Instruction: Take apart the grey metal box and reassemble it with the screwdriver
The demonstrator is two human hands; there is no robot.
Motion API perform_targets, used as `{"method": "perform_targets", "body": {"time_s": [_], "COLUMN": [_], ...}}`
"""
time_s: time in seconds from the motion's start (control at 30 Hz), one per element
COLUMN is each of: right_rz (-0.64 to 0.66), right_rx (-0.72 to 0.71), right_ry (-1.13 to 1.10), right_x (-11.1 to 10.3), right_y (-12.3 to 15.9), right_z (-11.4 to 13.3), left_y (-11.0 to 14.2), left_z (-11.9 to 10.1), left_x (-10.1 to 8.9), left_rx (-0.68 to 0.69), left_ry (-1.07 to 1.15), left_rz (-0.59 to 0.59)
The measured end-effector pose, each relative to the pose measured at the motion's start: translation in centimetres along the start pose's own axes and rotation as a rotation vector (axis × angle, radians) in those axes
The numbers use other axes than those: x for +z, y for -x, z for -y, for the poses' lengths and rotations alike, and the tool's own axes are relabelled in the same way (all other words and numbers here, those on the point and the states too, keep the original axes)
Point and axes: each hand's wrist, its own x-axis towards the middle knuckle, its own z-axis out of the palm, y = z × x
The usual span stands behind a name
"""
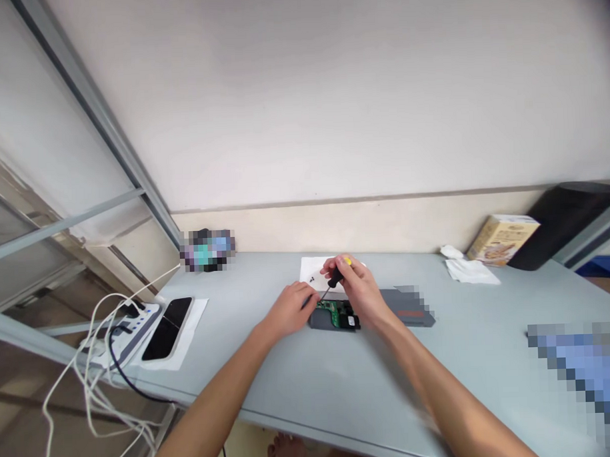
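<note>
My right hand (354, 280) is closed around a screwdriver (335, 277) with a black and yellow handle. The shaft slants down to the left, its tip at a green circuit board (334, 313) in an opened dark grey device (319, 320). At the device's left end, my left hand (291, 307) has its fingers closed on the dark edge, close to the screwdriver tip. Several small dark pieces, perhaps screws (311, 279), lie on white paper (306, 268) just behind the hands. My right wrist partly hides a flat grey piece (402, 305) to the right.
On the left, a black-screened phone (169, 328) rests on white paper beside a power strip (133, 331) with tangled white cables (91, 396). Crumpled tissues (471, 271), a yellow box (505, 238) and a black cylinder (559, 223) stand back right. A wall (335, 227) borders the grey table (270, 390).
</note>
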Motion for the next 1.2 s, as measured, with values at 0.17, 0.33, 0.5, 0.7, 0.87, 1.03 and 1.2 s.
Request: {"method": "perform_targets", "body": {"time_s": [0.17,0.33,0.5,0.7,0.87,1.03,1.2], "right_rz": [0.011,-0.012,-0.032,-0.037,-0.066,-0.038,-0.01], "right_rx": [0.027,0.014,0.056,0.0,0.035,0.08,0.085], "right_ry": [-0.03,-0.053,-0.188,-0.084,-0.095,-0.209,-0.22], "right_x": [0.2,0.8,1.0,0.3,0.2,0.2,0.4], "right_y": [0.0,0.1,0.1,-0.3,-0.2,0.0,0.0], "right_z": [-0.5,-0.3,0.5,-0.1,0.3,1.0,1.3], "left_y": [-0.1,-0.1,0.0,0.0,0.0,-0.1,-0.1], "left_z": [0.1,-0.2,-0.3,-0.2,-0.2,-0.4,-0.3], "left_x": [0.1,-0.1,-0.3,-0.3,-0.3,-0.4,-0.3], "left_rx": [0.013,0.0,-0.002,-0.019,-0.005,-0.011,-0.009], "left_ry": [-0.009,-0.006,-0.003,-0.003,0.0,0.008,0.012], "left_rz": [-0.006,-0.002,0.007,0.018,0.01,0.007,0.008]}}
